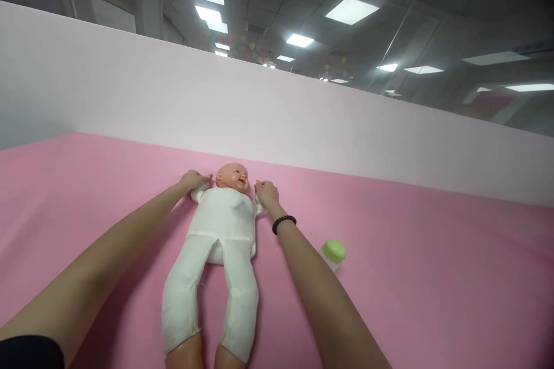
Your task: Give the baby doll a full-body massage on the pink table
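Observation:
A baby doll (pixel 223 213) with a white cloth body lies on its back on the pink surface (pixel 411 277), its head at the far end and its feet toward me. Both doll arms are bent up beside the head. My left hand (pixel 193 180) is closed around the doll's forearm at the left of the head. On the other side, my right hand (pixel 267 191) has its fingers curled closed on the doll's other forearm. A black beaded bracelet (pixel 284 223) circles my right wrist.
A container with a green lid (pixel 333 251) stands just right of my right forearm, partly hidden by it. Behind the doll rises a low white wall (pixel 259 109). Lit ceiling panels (pixel 351 10) show above it.

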A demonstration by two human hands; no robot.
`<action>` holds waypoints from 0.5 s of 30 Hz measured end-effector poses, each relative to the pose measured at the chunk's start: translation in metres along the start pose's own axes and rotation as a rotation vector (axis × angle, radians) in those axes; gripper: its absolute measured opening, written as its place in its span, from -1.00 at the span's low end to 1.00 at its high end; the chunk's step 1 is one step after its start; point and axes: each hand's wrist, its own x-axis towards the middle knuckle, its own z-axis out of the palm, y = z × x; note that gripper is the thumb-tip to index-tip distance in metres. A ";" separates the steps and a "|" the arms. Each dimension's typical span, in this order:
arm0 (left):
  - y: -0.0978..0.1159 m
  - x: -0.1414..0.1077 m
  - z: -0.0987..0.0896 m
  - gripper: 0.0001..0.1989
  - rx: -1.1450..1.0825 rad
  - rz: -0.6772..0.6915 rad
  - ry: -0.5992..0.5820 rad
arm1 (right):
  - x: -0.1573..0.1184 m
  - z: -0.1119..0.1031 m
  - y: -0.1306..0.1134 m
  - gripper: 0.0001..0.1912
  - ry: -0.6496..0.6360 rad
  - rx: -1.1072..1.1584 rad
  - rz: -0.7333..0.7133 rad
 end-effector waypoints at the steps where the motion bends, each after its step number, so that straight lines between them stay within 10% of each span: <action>1: -0.001 0.003 0.002 -0.68 0.007 -0.010 -0.039 | 0.001 0.006 0.005 -0.65 -0.017 -0.018 0.005; 7: -0.010 0.005 0.006 -0.64 -0.051 0.002 -0.026 | 0.000 0.014 0.013 -0.65 0.004 0.090 0.018; 15: -0.026 -0.030 -0.012 -0.44 -0.322 0.125 0.331 | -0.031 -0.017 0.021 -0.43 0.382 0.391 0.188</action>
